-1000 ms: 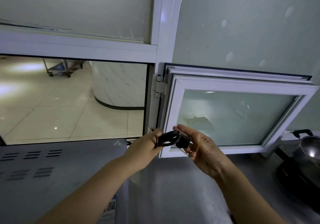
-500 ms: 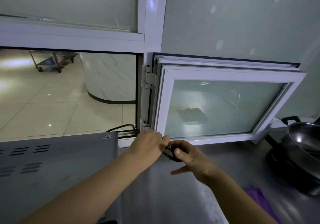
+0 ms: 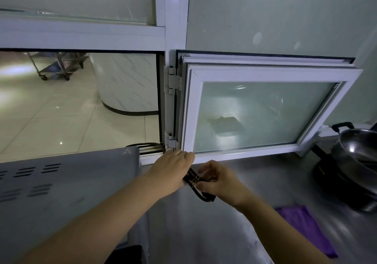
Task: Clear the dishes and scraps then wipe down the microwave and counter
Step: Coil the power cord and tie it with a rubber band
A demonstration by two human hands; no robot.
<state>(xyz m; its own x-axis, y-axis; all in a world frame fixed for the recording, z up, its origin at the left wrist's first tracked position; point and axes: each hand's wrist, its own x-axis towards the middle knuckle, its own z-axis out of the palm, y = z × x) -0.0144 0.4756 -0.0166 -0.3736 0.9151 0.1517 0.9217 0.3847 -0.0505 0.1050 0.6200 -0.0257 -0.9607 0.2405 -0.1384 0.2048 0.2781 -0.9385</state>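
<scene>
Microwave (image 3: 67, 184) is sitting at left, its coiled black cord (image 3: 196, 184) held just beside it above the steel counter (image 3: 204, 233). Left hand (image 3: 171, 172) is grasping the bundle; right hand (image 3: 219, 182) is pinching its loops. Advisable: keep coils tight, tuck clear before wiping with the purple cloth (image 3: 306, 227).

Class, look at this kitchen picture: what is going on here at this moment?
A person holds a bundled black cord between both hands, just above the steel counter. The left hand grips one end and the right hand pinches the other, beside the grey microwave. A thin band seems to wrap the bundle. Behind them a small hinged window stands open. A purple cloth lies unused on the counter, and a wok sits to the right.
</scene>
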